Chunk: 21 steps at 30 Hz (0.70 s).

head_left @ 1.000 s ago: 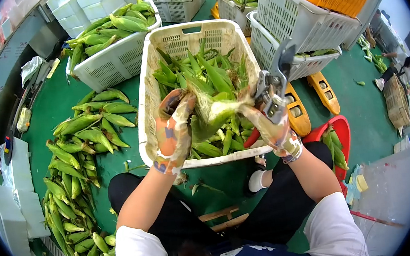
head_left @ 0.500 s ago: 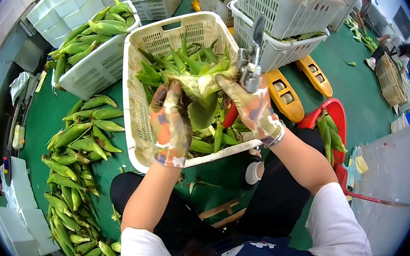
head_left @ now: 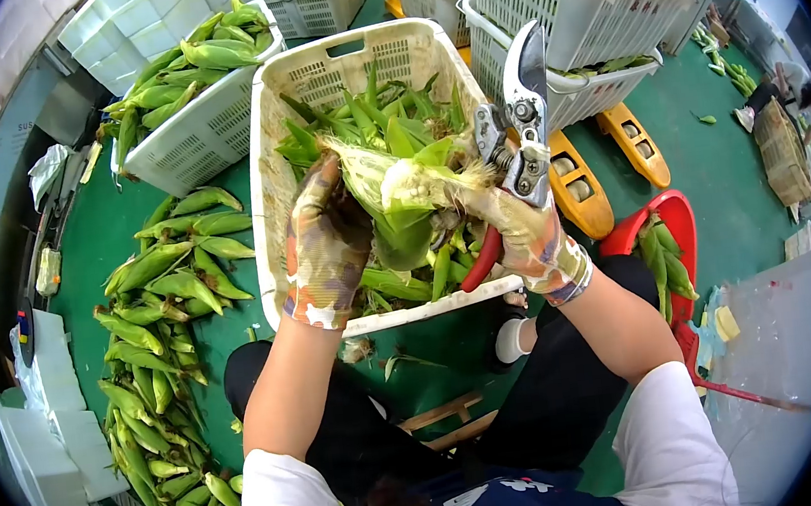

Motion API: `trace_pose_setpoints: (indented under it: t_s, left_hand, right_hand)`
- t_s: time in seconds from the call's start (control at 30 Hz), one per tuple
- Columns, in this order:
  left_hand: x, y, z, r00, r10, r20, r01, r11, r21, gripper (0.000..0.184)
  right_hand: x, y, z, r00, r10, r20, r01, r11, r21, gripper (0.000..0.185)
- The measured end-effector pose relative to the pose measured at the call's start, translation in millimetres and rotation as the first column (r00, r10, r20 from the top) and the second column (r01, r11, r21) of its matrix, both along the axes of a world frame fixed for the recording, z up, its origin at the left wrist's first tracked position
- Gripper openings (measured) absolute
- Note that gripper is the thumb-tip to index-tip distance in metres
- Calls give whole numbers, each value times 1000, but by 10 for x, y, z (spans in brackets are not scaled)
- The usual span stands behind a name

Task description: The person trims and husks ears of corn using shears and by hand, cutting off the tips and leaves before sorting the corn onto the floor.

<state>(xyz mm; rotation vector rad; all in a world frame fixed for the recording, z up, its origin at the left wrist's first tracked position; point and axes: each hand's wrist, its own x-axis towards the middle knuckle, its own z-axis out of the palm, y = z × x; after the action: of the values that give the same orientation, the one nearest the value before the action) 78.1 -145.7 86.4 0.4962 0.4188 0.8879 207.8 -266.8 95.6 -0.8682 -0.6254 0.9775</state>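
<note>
A: Where's the ear of corn (head_left: 397,195)?
B: Between the left hand (head_left: 329,251) and right hand (head_left: 528,240), over the crate (head_left: 265,179). Husk partly open, pale part showing.

A: Long axis?
B: Can't pin it, leaves hide the ends. Pale strands (head_left: 463,186) run crosswise to the right hand; a broad green leaf (head_left: 405,243) hangs toward the wearer.

A: Nearer hand?
B: Both on it. Left has the husk on its side, thumb and fingers closed in. Right pinches the strands, with the shears (head_left: 524,117) carried in the same hand.

A: Shears lie how?
B: Blade end points away from the wearer, red handle (head_left: 485,259) angles back below the palm. Metal sits right of the ear, apart from its pale part. Can't tell the blade gap.

A: Edges?
B: Near rim runs under the wrists. Far rim is beyond the ear, with loose husks (head_left: 366,114) piled in between. Blade end is out by the right rim, and the stacked crates (head_left: 588,16) stand just past that.

A: Open room?
B: Above the husks, mostly. Floor (head_left: 82,277) on the left carries a corn heap (head_left: 142,379). Red scoop (head_left: 683,224) is right of the right forearm, apart from it.
</note>
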Motion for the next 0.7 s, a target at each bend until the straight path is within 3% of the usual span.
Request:
trace_pose_setpoints:
  t_s: [0.03,0.1,0.13,0.17,0.23,0.3,0.33,0.37,0.4,0.43,0.47,0.5,0.57,0.6,0.63,0.67,0.7]
  left_hand:
    - [-14,-3,22,1000,1,0,-1,1000,2,27]
    - [-38,-20,92,996,53,-67,-31,957,289,32]
    - [-12,-16,57,973,172,-152,-99,914,394,30]
    - [-93,-42,45,926,258,-276,-43,798,601,33]
    - [-62,-97,61,914,321,-246,-41,679,733,36]
    - [-75,-192,175,925,284,-255,-3,673,740,34]
    - [-78,-248,242,972,143,-185,28,716,698,32]
    - [-85,-284,277,994,0,-106,70,751,657,31]
    - [-107,-285,269,996,-29,-84,76,772,631,30]
    - [-150,-287,629,972,-30,-231,188,691,698,33]
    - [-194,-141,636,976,143,-167,28,672,740,36]
    - [-280,52,597,947,309,-92,-127,621,773,40]
    - [-541,586,231,822,526,-218,-3,388,922,52]
    - [-657,750,86,771,449,-452,284,392,875,62]
    - [-703,792,-87,772,90,-629,492,541,682,67]
    - [-701,753,-387,847,-189,-496,518,503,692,75]
    - [-513,332,89,597,26,-802,773,247,584,90]
  right_hand:
    - [-15,-15,40,1000,27,10,-27,999,28,37]
    - [-43,-32,35,999,-39,26,37,997,74,36]
    - [-45,-33,37,996,-45,78,38,996,80,35]
    - [-49,-33,38,990,-50,130,39,996,84,34]
    - [13,-5,19,979,3,203,-10,999,36,33]
    - [65,-7,15,893,91,441,-75,996,-53,35]
    - [98,13,-44,750,27,661,-28,1000,-9,37]
    - [90,21,-125,630,67,773,58,989,-132,34]
    - [48,21,-195,634,45,772,66,991,-113,31]
    - [-5,21,-231,636,25,771,74,993,-93,28]
    - [-50,0,-150,688,83,721,108,970,-216,24]
    - [-69,25,-273,834,67,548,89,963,-253,18]
    - [-101,19,-221,983,-53,174,73,991,-112,12]
    - [16,37,-321,985,23,168,4,987,-160,11]
    - [0,-21,-152,996,17,88,-5,991,-131,16]
    - [39,-39,-172,994,76,77,-67,991,-120,16]
    - [27,-60,-72,992,124,23,-120,985,-123,17]
